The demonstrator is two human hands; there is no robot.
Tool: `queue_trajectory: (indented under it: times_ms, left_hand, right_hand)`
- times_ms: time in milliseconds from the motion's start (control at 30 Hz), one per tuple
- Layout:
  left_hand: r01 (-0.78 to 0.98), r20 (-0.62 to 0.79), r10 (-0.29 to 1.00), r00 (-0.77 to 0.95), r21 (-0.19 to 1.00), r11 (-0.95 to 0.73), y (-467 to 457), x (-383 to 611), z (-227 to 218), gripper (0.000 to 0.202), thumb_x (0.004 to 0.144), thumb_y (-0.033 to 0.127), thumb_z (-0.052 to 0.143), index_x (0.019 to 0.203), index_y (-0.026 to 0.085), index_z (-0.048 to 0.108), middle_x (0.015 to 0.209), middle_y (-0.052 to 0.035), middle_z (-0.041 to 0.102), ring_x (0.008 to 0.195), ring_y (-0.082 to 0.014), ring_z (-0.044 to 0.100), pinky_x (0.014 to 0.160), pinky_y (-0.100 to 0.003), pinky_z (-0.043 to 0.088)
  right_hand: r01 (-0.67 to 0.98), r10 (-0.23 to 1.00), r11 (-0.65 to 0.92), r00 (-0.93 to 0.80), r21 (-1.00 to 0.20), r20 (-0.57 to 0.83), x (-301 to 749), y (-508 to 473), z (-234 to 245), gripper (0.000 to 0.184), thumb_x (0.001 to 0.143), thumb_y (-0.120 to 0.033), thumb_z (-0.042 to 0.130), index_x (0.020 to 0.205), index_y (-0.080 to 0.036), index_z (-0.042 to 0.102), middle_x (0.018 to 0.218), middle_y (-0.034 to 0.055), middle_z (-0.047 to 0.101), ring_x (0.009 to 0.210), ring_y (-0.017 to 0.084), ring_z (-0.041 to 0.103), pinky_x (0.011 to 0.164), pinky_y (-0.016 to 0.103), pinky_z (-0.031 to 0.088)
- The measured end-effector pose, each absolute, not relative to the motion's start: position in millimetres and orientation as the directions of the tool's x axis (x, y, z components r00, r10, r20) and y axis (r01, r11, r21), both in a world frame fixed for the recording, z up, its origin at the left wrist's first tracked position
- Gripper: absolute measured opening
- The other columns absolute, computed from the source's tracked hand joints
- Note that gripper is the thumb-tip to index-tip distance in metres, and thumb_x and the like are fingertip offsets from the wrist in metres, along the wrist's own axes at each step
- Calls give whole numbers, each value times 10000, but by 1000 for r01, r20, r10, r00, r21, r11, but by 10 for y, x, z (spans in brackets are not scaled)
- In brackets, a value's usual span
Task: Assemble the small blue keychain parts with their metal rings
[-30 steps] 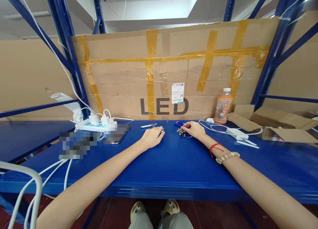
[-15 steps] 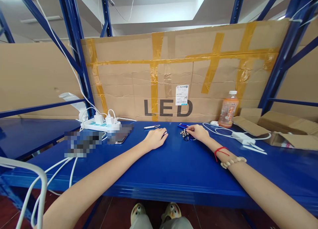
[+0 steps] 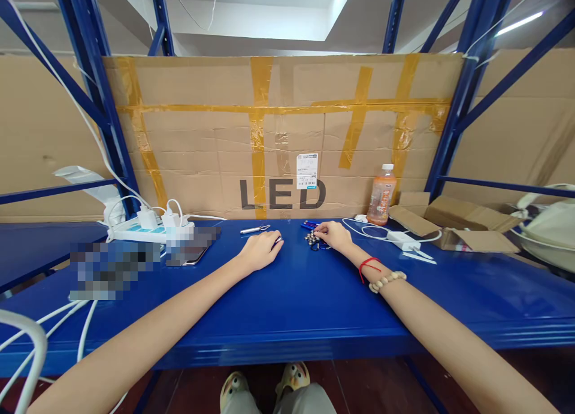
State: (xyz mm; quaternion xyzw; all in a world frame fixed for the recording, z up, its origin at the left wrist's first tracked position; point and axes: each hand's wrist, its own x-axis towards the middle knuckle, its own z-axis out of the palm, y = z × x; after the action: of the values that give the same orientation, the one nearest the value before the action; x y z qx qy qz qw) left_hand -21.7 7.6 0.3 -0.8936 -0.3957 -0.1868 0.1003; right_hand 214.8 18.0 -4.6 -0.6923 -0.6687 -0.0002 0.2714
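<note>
My left hand (image 3: 259, 251) rests on the blue shelf top (image 3: 305, 300), its fingers curled round a small silver object (image 3: 279, 240) whose tip shows at the knuckles. My right hand (image 3: 335, 235) lies a little to the right, fingertips pinched at a small pile of silver metal pieces (image 3: 311, 239). Blue pen-like sticks (image 3: 309, 225) lie just behind that pile. A silver clip-like tool (image 3: 254, 229) lies behind my left hand. A red string and a bead bracelet (image 3: 387, 278) circle my right wrist.
A taped cardboard sheet marked LED (image 3: 281, 135) closes the back. An orange drink bottle (image 3: 381, 195), white cable and adapter (image 3: 402, 238) and open cartons (image 3: 462, 225) stand at right. A white power strip (image 3: 148, 227) and a phone (image 3: 191, 255) lie at left. Blue rack posts (image 3: 96, 96) flank the shelf.
The camera view swung right and back left; both hands stay in the same places on the shelf, the right one still at the metal pieces.
</note>
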Motion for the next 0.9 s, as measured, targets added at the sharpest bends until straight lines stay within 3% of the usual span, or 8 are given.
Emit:
queue_trajectory:
  times_ms: [467, 900]
  left_hand:
    - [738, 416, 656, 629, -55, -673, 87, -218, -8, 275, 880, 332, 241, 900, 187, 473, 899, -42, 600, 851, -186, 572, 684, -282, 427]
    - [734, 429, 646, 632, -63, -676, 60, -225, 1, 275, 883, 329, 247, 893, 180, 479, 895, -30, 598, 837, -171, 569, 691, -272, 428]
  right_hand:
    - [943, 942, 60, 55, -328, 331, 2170, 246, -81, 219, 810, -295, 475, 933, -273, 655, 990, -29, 637, 903, 163, 573, 688, 236, 432]
    - [938, 943, 157, -49, -309, 330, 2251, 385, -168, 223, 803, -289, 476, 942, -257, 647, 968, -17, 643, 877, 159, 587, 710, 242, 442]
